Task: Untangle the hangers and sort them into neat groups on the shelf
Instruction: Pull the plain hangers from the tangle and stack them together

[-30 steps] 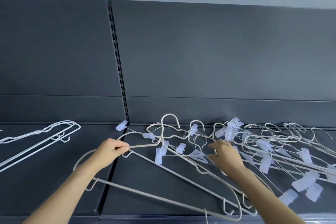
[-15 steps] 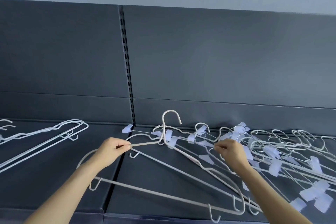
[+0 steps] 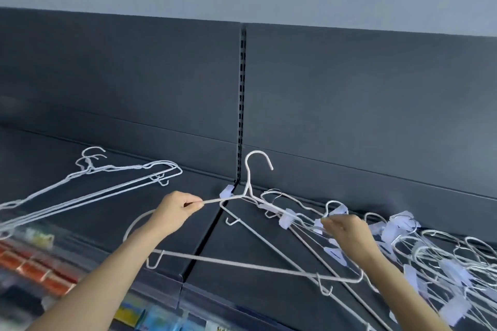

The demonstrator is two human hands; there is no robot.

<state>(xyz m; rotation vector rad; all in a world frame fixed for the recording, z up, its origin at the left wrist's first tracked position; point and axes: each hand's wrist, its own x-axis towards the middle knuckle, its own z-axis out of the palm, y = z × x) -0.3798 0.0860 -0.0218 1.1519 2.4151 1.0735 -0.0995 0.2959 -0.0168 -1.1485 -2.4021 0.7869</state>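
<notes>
Nearest to me, the bottom bar of the large wire hanger is running left to right across the front of the shelf, dipping slightly toward the right; this is its long axis. Above it, my left hand is pinching the hanger's left shoulder wire between thumb and fingers, holding that side raised off the deck. My right hand is curling its fingertips onto a clip hanger that is lying against the right shoulder. The hook is standing upright, pointing up and away toward the back panel, with its open end facing right, just beside the slotted upright. The tangle of clip hangers is spreading to the right of my right hand and appears to be touching the large hanger's right end. The sorted group of like hangers is lying well to the left, long axes slanting up to the right, and my left hand is the nearer one to it. In my judgement, freeing the right shoulder is coming first, then a carry leftward.
</notes>
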